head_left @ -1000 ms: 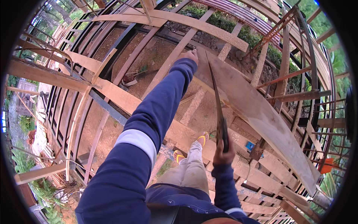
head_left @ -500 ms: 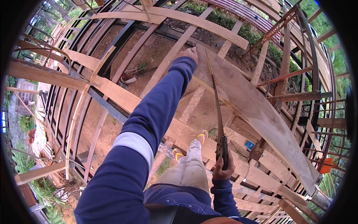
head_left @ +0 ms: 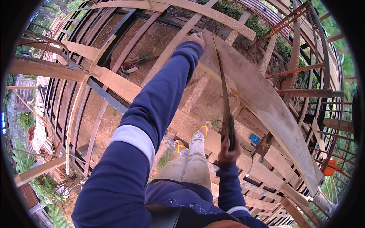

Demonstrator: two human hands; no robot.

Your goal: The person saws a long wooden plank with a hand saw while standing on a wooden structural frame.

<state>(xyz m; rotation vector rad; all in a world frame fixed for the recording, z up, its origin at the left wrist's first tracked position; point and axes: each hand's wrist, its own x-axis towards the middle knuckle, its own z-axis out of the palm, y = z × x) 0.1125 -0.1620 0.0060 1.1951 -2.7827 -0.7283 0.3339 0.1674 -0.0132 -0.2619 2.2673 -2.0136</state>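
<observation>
A wide wooden plank (head_left: 268, 98) runs from the upper middle down to the lower right. My left hand (head_left: 194, 38) is closed on the far left end of this plank, its fingers partly hidden by the sleeve and wrist. In my right hand (head_left: 229, 150) is the dark handle of a handsaw (head_left: 225, 91). The long, narrow blade points away from me and lies across the plank near the end that my left hand grips. The saw's teeth are too small to make out.
My feet in yellow-strapped flip-flops stand on a wooden beam (head_left: 190, 129). Open joists (head_left: 173, 53) surround me, with sawdust-covered ground below. A blue box (head_left: 254, 139) sits right of the saw handle. Rusty metal scaffolding (head_left: 304, 93) rises at the right, near an orange object (head_left: 331, 167).
My right hand and the saw have moved forward, away from me, along the cut line. My left hand stays on the plank's end. The whole view has shifted slightly.
</observation>
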